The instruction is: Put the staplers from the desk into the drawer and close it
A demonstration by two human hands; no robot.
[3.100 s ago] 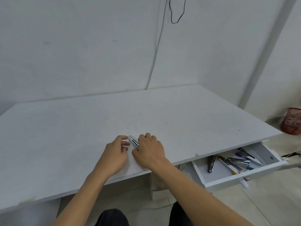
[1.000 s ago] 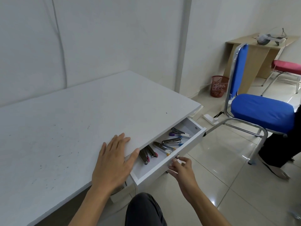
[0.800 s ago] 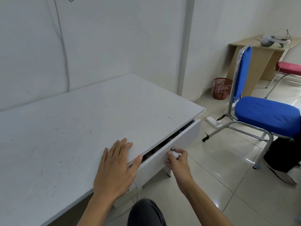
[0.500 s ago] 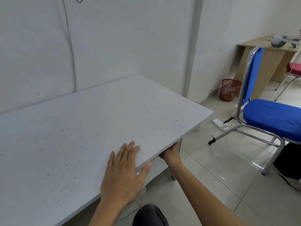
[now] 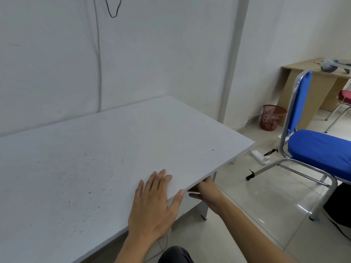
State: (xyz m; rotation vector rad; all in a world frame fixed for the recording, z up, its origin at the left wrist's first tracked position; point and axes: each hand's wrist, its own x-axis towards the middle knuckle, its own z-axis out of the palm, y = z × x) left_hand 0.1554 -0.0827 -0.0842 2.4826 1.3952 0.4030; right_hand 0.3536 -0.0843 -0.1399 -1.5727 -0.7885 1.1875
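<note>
The white desk [image 5: 98,156] carries no stapler that I can see. My left hand [image 5: 152,204] lies flat and open on the desktop near its front edge, fingers spread, thumb at the rim. My right hand [image 5: 207,191] reaches under the front edge just to the right of it; its fingertips are hidden beneath the desktop. The drawer is pushed in under the desktop and no opening or contents show. Whether the right hand grips the drawer's knob cannot be seen.
A blue chair with a metal frame [image 5: 319,147] stands close on the right. A white power strip [image 5: 259,157] lies on the tiled floor by the desk's corner. A red mesh basket [image 5: 271,120] and a wooden desk [image 5: 313,78] stand farther back.
The open drawer with staplers slid in under the desktop with my right hand on its knob, until it disappeared from sight. My left hand stayed flat on the desk.
</note>
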